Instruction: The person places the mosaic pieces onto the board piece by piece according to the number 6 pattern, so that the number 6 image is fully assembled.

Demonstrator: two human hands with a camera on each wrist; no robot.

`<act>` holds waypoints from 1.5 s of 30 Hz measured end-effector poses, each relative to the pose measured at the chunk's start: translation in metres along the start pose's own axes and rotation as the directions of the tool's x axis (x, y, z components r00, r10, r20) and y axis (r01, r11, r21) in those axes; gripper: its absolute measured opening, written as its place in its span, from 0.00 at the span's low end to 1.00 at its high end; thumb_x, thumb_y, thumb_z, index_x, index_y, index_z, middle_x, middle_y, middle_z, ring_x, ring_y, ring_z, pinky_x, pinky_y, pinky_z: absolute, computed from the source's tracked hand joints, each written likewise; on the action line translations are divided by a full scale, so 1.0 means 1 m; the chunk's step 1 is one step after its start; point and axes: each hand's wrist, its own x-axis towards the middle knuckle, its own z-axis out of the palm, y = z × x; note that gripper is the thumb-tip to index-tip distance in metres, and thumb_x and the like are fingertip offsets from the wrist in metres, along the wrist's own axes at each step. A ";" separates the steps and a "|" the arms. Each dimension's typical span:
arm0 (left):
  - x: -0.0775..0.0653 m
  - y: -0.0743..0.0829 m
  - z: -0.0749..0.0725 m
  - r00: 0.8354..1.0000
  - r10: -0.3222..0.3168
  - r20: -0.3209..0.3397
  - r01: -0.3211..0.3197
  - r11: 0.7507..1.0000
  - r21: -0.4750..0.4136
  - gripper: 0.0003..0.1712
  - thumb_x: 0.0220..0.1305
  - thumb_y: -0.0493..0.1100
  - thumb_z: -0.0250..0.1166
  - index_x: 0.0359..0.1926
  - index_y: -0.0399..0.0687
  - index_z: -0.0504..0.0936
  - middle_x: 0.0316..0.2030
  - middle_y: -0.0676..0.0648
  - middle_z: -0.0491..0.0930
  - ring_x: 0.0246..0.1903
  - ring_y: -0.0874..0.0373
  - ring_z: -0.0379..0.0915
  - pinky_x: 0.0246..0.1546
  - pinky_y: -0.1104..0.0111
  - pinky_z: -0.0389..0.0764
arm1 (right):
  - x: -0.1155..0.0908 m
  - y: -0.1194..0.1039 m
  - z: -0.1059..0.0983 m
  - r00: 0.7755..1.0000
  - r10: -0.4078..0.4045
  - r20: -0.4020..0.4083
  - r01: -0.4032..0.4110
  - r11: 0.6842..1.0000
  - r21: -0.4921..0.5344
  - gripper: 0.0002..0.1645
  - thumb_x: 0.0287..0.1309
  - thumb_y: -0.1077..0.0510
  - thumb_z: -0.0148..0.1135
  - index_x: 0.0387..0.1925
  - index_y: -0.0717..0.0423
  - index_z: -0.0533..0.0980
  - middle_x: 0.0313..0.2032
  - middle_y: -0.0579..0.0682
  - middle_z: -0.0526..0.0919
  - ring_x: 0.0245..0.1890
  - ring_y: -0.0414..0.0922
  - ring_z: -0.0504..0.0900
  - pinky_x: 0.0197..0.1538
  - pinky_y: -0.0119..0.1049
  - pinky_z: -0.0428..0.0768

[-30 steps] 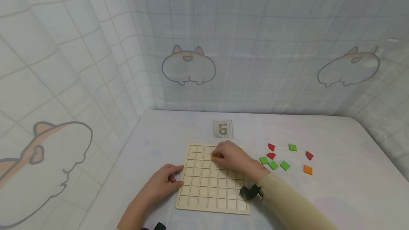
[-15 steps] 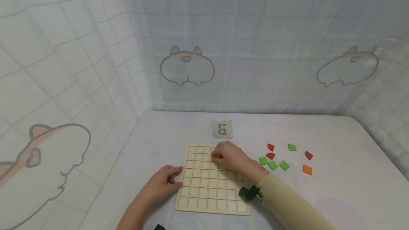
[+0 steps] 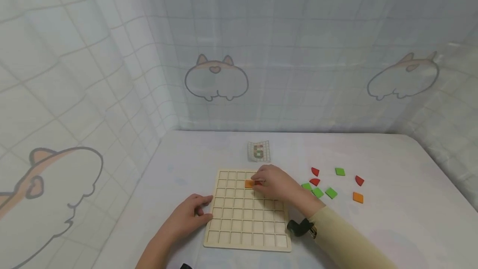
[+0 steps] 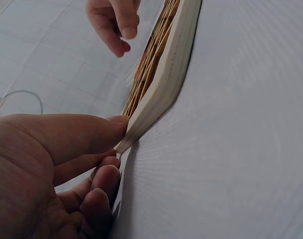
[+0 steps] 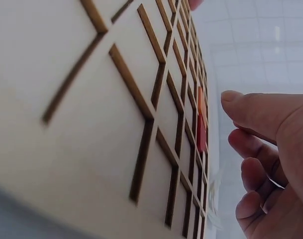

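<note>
The pale wooden grid board (image 3: 242,214) lies flat, its cells framed by raised ribs. An orange square tile (image 3: 249,184) sits in one of its upper cells, with a red tile (image 5: 201,133) in the cell beside it. Just over these tiles hovers my right hand (image 3: 275,182), thumb and fingertips apart with nothing between them in the right wrist view. My left hand (image 3: 189,216) touches the board's left edge with thumb and index fingertips spread; the left wrist view shows the thumb (image 4: 86,132) against the rim. Part of the board's right side is hidden by my right hand and forearm.
A small paper card (image 3: 259,151) with a coloured grid pattern lies behind the board. To the right are several loose green squares (image 3: 331,193), red quarter-round tiles (image 3: 359,180) and one orange square (image 3: 358,197). A patterned curtain (image 3: 298,86) surrounds the white table.
My right hand has let go of the orange tile and shifted slightly right, uncovering that tile in its cell. The left hand stays at the board's left edge.
</note>
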 end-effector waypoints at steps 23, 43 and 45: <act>0.000 -0.001 -0.002 1.000 0.020 0.003 -0.020 1.000 -0.001 0.31 0.56 0.46 0.75 0.62 0.50 0.79 0.39 0.57 0.73 0.32 0.62 0.69 0.32 0.69 0.70 | -0.061 0.047 -0.019 0.951 0.301 -0.073 -0.293 0.951 0.097 0.17 0.58 0.51 0.71 0.49 0.48 0.85 0.46 0.39 0.81 0.48 0.42 0.78 0.51 0.43 0.77; 0.008 0.002 -0.002 0.999 0.026 0.020 -0.026 1.000 0.003 0.32 0.55 0.46 0.76 0.62 0.50 0.80 0.40 0.57 0.73 0.32 0.63 0.69 0.32 0.69 0.70 | -0.118 0.082 -0.048 0.877 0.461 -0.132 -0.457 0.887 0.061 0.21 0.57 0.54 0.72 0.52 0.57 0.83 0.47 0.52 0.81 0.47 0.52 0.78 0.49 0.49 0.79; 0.009 0.002 -0.001 0.999 0.024 0.026 -0.024 1.000 -0.002 0.32 0.55 0.46 0.76 0.62 0.50 0.80 0.40 0.56 0.73 0.32 0.63 0.69 0.32 0.69 0.70 | -0.121 0.083 -0.049 0.868 0.481 -0.127 -0.478 0.877 0.052 0.21 0.57 0.54 0.73 0.52 0.56 0.83 0.46 0.52 0.81 0.46 0.51 0.78 0.48 0.48 0.79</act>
